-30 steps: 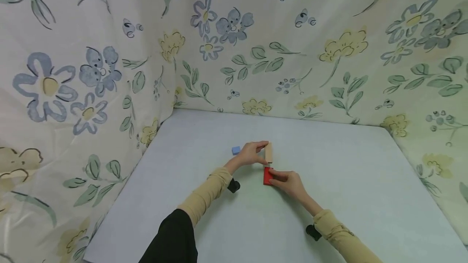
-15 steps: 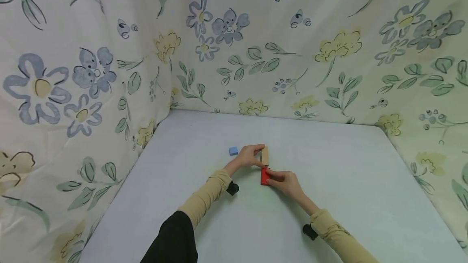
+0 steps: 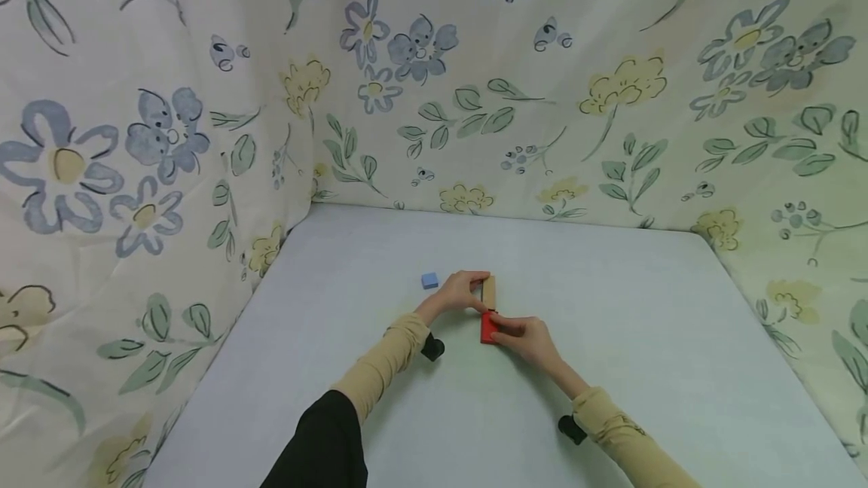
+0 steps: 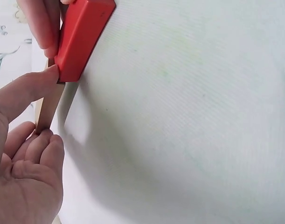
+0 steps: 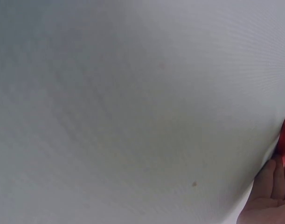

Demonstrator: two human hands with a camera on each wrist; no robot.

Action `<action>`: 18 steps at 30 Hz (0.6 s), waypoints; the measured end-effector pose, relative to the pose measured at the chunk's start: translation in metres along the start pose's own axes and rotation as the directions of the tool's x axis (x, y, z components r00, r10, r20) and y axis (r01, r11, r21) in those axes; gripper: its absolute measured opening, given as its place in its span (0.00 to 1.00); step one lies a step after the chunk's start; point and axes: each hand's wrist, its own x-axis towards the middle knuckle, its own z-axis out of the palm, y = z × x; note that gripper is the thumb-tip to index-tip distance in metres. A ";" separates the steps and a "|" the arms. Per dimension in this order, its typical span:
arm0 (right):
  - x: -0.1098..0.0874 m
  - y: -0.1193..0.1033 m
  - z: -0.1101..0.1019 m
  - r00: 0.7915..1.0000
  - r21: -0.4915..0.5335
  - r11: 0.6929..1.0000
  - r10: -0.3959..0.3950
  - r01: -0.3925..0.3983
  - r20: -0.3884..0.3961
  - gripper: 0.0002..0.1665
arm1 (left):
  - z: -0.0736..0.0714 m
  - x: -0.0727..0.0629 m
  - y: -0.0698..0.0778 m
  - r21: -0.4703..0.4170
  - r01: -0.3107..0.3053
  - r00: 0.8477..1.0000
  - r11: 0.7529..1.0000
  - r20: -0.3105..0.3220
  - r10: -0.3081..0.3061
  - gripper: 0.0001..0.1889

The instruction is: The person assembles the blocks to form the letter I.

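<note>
Step in hand seemed to be butting wooden block (image 3: 489,292) end to end with red block (image 3: 487,329); next move probably called for squaring joint before release. Left hand (image 3: 459,294), thumb and fingers part-spread, gripped wooden block by its ends. Right hand (image 3: 532,339), nearly closed, pinched red block from right. Both lay between hands on white table (image 3: 610,307), toward back edge, red nearer person; whether ends fully met, could not tell. Blue block (image 3: 429,281) sat apart, left of left hand, toward back left corner.
</note>
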 end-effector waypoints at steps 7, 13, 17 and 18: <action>0.000 -0.001 0.000 1.000 -0.002 1.000 0.009 -0.009 -0.012 0.22 | -0.001 0.003 -0.001 -0.053 -0.005 0.998 0.999 0.060 0.008 0.40; -0.001 -0.002 0.000 1.000 0.009 1.000 0.018 -0.018 -0.013 0.22 | -0.003 0.003 -0.003 -0.085 0.009 0.993 0.996 0.116 0.001 0.40; -0.001 -0.003 0.000 1.000 0.014 1.000 0.025 -0.024 -0.013 0.22 | -0.005 0.003 -0.003 -0.092 0.014 0.989 0.996 0.148 0.000 0.41; -0.001 -0.002 0.000 1.000 0.016 1.000 0.026 -0.026 -0.014 0.22 | -0.005 0.004 -0.003 -0.081 0.012 0.988 0.997 0.153 0.001 0.41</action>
